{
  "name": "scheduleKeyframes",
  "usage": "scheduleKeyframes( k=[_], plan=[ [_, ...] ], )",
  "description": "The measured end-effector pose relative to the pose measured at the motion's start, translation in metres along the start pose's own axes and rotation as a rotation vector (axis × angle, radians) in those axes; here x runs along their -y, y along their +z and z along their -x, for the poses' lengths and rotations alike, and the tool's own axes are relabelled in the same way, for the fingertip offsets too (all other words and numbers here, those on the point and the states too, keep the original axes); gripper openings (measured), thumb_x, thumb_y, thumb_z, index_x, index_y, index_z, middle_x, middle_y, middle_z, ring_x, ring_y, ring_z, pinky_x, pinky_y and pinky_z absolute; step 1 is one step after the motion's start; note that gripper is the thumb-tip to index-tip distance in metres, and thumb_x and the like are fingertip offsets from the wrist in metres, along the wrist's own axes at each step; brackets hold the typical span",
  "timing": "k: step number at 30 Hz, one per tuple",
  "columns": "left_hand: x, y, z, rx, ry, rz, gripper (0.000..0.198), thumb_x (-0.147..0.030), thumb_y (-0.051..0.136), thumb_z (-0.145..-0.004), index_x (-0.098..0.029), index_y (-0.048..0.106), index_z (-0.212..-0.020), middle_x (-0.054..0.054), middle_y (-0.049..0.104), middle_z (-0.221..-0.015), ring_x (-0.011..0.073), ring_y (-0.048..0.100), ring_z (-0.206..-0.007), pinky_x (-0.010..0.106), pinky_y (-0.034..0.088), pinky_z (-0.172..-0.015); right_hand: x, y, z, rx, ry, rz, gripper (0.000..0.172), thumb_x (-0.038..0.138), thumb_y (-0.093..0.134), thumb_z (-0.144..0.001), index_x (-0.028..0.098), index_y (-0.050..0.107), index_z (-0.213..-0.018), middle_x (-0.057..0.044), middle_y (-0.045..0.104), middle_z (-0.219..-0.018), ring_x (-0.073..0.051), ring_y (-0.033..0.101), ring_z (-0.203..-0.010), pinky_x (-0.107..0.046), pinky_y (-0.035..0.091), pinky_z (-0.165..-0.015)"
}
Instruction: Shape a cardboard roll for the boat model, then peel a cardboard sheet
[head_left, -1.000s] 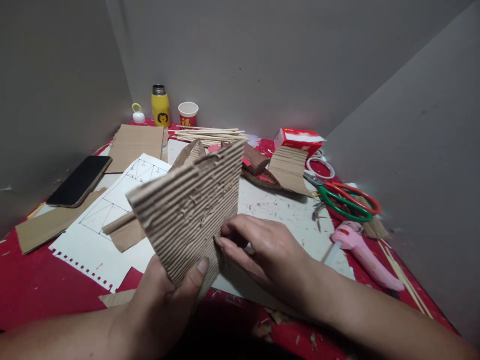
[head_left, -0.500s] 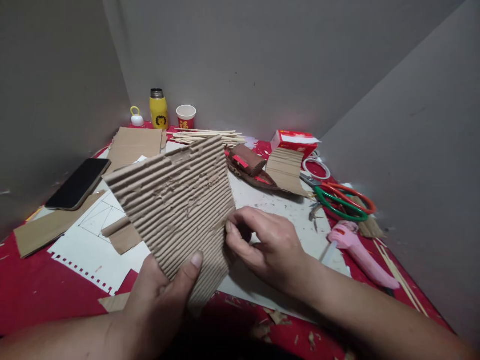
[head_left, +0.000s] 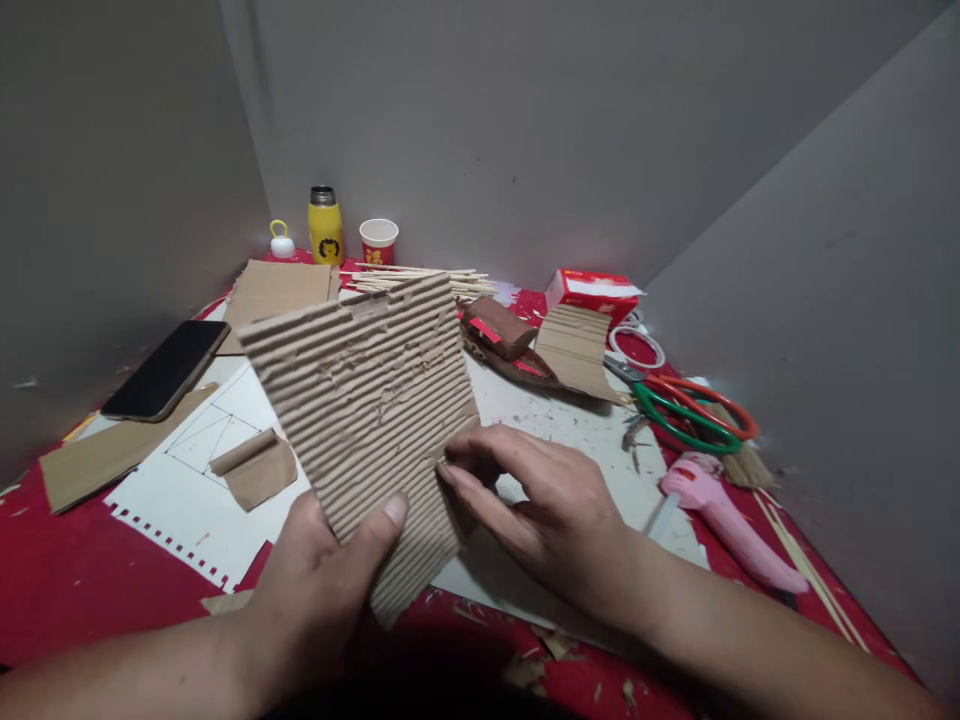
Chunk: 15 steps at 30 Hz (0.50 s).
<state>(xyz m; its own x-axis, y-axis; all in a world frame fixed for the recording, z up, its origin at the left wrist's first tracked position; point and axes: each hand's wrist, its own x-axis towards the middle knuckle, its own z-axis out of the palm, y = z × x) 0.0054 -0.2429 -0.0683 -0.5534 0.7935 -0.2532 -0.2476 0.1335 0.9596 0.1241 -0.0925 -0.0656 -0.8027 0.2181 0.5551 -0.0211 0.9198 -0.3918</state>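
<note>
A sheet of corrugated cardboard (head_left: pixel 367 410) is held up tilted, its ridged side showing, with torn paper patches near the upper middle. My left hand (head_left: pixel 330 565) grips its lower left edge, thumb on the ridges and the other fingers mostly hidden behind. At the sheet's right edge, my right hand (head_left: pixel 540 500) is closed, thumb and index finger pinched on a small bit of paper at the ridges. Beneath the sheet lies white paper (head_left: pixel 570 430). Left of it are a drawn-on notebook page (head_left: pixel 180 500) and a curled cardboard scrap (head_left: pixel 259 470).
A phone (head_left: pixel 165 370), yellow bottle (head_left: pixel 325 228), paper cup (head_left: pixel 379 240) and wooden sticks (head_left: pixel 420 280) stand or lie behind. To the right are a brown model boat (head_left: pixel 506 335), red box (head_left: pixel 592 290), scissors (head_left: pixel 686 415) and pink glue gun (head_left: pixel 739 530).
The sheet's upper left corner has shifted right and its tilt has changed slightly. My right fingertips have moved a little left and down over the ridges. The view has shifted slightly.
</note>
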Motion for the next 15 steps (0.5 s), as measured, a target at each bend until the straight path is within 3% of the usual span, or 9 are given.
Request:
scheduleKeyframes(
  k=[3, 7, 9, 15],
  plan=[
    [-0.006, -0.005, -0.007, -0.006, -0.042, 0.089, 0.040, -0.032, 0.069, -0.080, -0.019, 0.064, -0.117, 0.008, 0.075, -0.102, 0.0290, 0.070, -0.094, 0.033, 0.058, -0.077, -0.002, -0.004, -0.002, 0.009, -0.058, 0.035, 0.008, 0.013, 0.054, -0.090, 0.017, 0.058, -0.097, -0.005, 0.068, -0.078, -0.015, 0.063, -0.068, -0.027, 0.051, -0.063],
    [-0.014, -0.008, -0.013, -0.057, -0.097, 0.245, 0.044, -0.031, 0.070, -0.079, -0.017, 0.061, -0.120, 0.010, 0.075, -0.102, 0.0290, 0.071, -0.089, 0.037, 0.059, -0.077, -0.005, -0.013, -0.006, -0.088, -0.052, 0.087, 0.009, 0.012, 0.053, -0.089, 0.018, 0.058, -0.093, -0.005, 0.068, -0.076, -0.015, 0.063, -0.067, -0.026, 0.049, -0.062],
    [-0.017, -0.007, -0.013, -0.099, -0.100, 0.318, 0.045, -0.028, 0.072, -0.077, -0.015, 0.062, -0.119, 0.011, 0.076, -0.097, 0.0290, 0.072, -0.087, 0.040, 0.059, -0.079, -0.008, -0.017, -0.008, -0.146, 0.049, 0.073, 0.009, 0.016, 0.051, -0.091, 0.019, 0.058, -0.086, -0.003, 0.065, -0.072, -0.014, 0.061, -0.062, -0.026, 0.047, -0.059],
    [-0.023, -0.011, -0.014, -0.166, -0.099, 0.375, 0.038, -0.024, 0.075, -0.072, -0.015, 0.068, -0.109, 0.009, 0.077, -0.090, 0.0287, 0.073, -0.081, 0.041, 0.060, -0.078, -0.022, -0.014, -0.014, -0.203, 0.358, -0.199, 0.040, 0.035, 0.046, -0.097, 0.019, 0.051, -0.060, 0.002, 0.050, -0.053, -0.010, 0.046, -0.048, -0.024, 0.038, -0.048]
  ],
)
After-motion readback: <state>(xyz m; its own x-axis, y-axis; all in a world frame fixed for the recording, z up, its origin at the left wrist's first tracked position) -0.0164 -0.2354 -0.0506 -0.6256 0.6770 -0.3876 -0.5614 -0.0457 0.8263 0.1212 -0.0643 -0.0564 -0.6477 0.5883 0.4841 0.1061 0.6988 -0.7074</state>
